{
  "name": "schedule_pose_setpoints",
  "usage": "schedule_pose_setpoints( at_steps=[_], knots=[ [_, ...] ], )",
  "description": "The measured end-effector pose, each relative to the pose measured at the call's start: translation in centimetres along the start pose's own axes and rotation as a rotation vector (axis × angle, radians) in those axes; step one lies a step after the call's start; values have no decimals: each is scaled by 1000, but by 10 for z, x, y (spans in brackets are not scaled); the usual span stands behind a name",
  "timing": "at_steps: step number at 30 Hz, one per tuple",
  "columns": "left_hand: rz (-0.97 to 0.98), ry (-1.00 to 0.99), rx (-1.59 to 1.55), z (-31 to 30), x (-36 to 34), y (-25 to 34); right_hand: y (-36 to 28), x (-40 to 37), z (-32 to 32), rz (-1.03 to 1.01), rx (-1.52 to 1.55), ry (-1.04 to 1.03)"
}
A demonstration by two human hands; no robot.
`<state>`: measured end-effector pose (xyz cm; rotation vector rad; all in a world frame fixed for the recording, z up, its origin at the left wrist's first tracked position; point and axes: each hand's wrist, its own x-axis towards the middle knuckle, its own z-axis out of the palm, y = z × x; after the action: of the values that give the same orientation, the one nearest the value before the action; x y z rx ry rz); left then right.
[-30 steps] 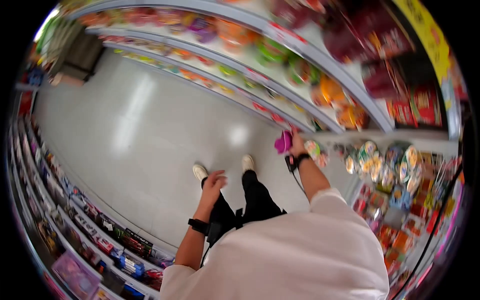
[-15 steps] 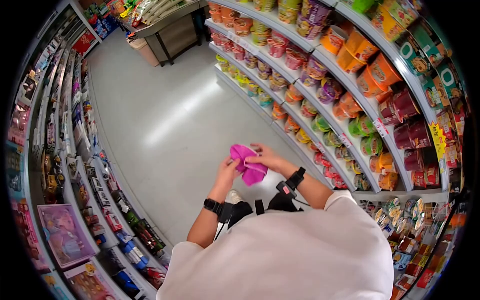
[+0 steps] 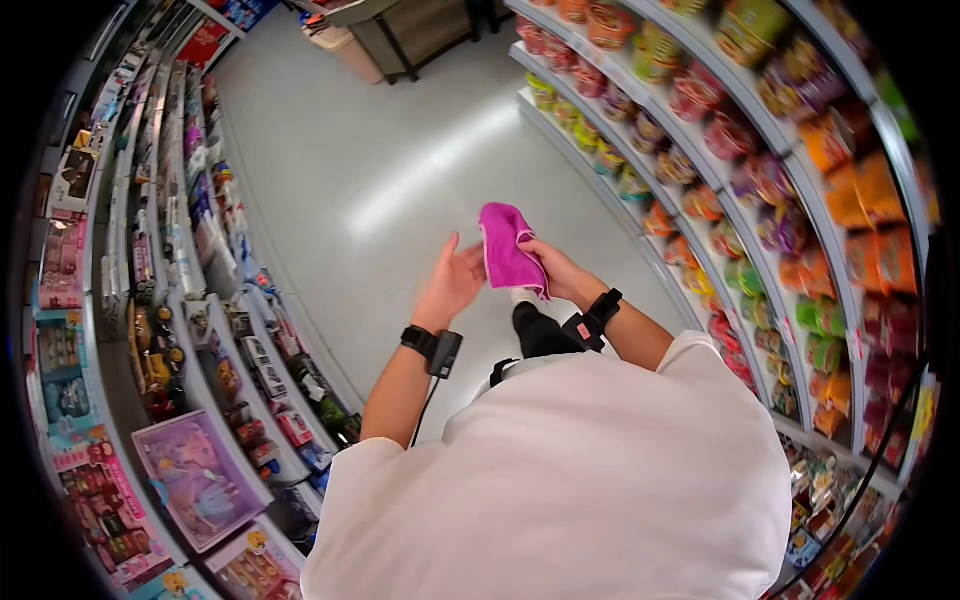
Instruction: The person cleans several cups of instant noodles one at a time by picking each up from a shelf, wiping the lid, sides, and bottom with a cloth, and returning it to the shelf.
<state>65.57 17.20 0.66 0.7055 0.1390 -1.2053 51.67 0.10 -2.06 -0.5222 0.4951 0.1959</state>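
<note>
A magenta cloth (image 3: 507, 248) with a pale edge hangs partly unfolded in front of me, above the floor. My right hand (image 3: 556, 268) pinches it at its right side, fingers closed on the fabric. Just left of the cloth, my left hand (image 3: 453, 283) has its thumb raised and its fingers stretched apart, with the fingertips close to the cloth's left edge. Black straps with small devices sit on both wrists. Below the cloth, a shoe and a dark trouser leg (image 3: 543, 328) show.
Shelves of instant noodle cups (image 3: 700, 95) run along the right of the aisle. On the left, shelves (image 3: 205, 300) carry small packaged goods, and a boxed doll set (image 3: 200, 480) stands nearer. A pale bin (image 3: 345, 52) and a table (image 3: 410, 35) are at the far end of the grey floor (image 3: 330, 160).
My left hand has let go of the cloth and moved off to its left. The cloth, bunched before, now hangs more open from my right hand. The view has shifted along the aisle.
</note>
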Motion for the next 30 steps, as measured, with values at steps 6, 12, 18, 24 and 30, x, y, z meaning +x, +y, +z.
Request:
schedule_pose_setpoints(
  at_steps=[6, 12, 18, 24, 30],
  knots=[
    [41, 166, 431, -30, 33, 109, -51, 104, 62, -9, -491, -40],
    [355, 439, 722, -91, 93, 214, -115, 205, 79, -21, -300, 128],
    [-50, 295, 966, -141, 158, 310, -142, 295, 17, -403, -104, 384],
    [-227, 110, 1058, -127, 227, 397, -149, 292, 6, -281, -397, 930],
    [-416, -164, 1018, -90, 313, 410, -174, 290, 108, -585, 409, 454]
  ],
)
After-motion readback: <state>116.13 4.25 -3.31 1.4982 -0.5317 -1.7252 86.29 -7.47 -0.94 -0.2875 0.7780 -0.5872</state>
